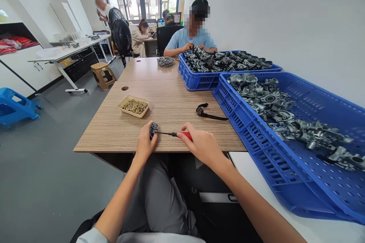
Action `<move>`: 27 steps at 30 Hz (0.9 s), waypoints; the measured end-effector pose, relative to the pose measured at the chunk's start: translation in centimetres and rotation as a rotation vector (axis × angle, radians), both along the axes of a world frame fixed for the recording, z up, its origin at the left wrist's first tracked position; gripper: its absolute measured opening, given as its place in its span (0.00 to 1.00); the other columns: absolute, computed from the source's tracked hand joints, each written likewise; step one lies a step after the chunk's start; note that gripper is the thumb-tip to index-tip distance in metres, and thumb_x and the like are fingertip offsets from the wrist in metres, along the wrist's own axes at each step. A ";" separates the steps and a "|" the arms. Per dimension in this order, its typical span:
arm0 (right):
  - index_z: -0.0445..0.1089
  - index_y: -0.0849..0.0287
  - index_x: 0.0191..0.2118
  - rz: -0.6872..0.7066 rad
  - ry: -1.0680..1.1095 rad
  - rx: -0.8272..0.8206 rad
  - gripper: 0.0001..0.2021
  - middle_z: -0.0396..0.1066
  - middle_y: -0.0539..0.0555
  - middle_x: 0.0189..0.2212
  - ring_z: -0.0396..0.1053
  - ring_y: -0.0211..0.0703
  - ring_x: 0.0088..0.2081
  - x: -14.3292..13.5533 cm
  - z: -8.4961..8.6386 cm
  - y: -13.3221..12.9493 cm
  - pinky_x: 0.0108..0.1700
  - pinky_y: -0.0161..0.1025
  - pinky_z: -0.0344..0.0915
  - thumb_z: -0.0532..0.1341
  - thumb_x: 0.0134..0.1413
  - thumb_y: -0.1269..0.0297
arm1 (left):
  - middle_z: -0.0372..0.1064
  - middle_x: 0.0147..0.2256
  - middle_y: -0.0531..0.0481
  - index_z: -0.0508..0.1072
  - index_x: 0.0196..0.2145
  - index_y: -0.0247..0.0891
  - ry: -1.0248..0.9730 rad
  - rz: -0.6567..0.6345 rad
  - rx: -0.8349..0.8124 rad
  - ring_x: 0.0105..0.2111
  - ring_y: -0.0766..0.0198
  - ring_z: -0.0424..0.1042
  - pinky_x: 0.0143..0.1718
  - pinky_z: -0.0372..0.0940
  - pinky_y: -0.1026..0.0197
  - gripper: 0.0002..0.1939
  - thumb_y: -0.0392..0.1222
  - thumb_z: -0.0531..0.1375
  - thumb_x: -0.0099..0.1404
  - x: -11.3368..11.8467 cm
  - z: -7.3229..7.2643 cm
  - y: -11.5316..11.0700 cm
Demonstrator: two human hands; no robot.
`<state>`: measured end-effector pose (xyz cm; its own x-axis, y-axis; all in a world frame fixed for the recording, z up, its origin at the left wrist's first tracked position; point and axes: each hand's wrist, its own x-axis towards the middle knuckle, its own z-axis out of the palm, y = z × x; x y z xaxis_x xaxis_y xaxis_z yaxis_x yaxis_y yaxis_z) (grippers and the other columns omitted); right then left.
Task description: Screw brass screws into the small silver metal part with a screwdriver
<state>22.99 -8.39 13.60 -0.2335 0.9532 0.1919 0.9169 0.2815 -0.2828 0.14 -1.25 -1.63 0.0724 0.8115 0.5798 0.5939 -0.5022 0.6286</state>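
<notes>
Near the table's front edge, my left hand (pixel 146 141) is closed around a small dark metal part (pixel 153 130). My right hand (pixel 201 142) grips the red handle of a screwdriver (pixel 185 135). Its thin shaft points left, and the tip meets the right side of the metal part; the exact contact point is too small to make out. Beyond my left hand, a cream tray (pixel 121 109) holds many small brass-coloured pieces. A black wristwatch (pixel 200 111) lies on the wooden table (pixel 171 98), beyond my right hand.
On the right, a blue crate (pixel 256 129) holds metal castings. A second blue crate (pixel 196 81) behind it holds darker parts. Another heap of small parts (pixel 165 61) sits at the far end. A person in a light blue shirt (pixel 182 38) sits across the table.
</notes>
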 end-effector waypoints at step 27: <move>0.67 0.53 0.47 0.045 0.159 0.019 0.10 0.80 0.53 0.34 0.79 0.52 0.35 -0.2 -0.2 -0.1 0.36 0.42 0.66 0.57 0.71 0.53 | 0.70 0.58 0.40 0.63 0.64 0.41 -0.002 0.001 -0.015 0.59 0.50 0.69 0.63 0.65 0.44 0.26 0.34 0.57 0.69 0.0 0.3 -0.1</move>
<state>22.82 -8.51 13.45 -0.2415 0.9384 0.2472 0.8475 0.3280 -0.4174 0.16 -1.33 -1.30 0.0706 0.8201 0.5679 0.5929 -0.4923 0.6372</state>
